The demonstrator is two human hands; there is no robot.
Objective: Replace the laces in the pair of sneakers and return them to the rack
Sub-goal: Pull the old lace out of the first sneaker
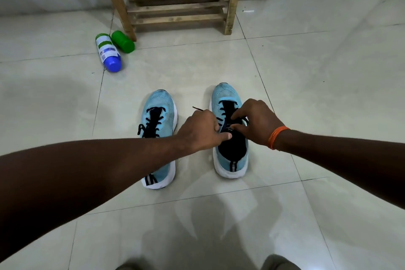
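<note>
Two bottles lie touching on the tiled floor [306, 72]: a white-labelled, blue-capped bottle [108, 52] and a green bottle [123, 41] beside it.

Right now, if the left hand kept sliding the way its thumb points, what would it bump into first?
Probably the right hand, across the right sneaker. The left hand thumb points right, over the dark tongue, though depth is hard to judge.

Both arms reach forward; left hand [200, 130] fisted, right hand [255, 121] with fingers curled down, pinching.
</note>
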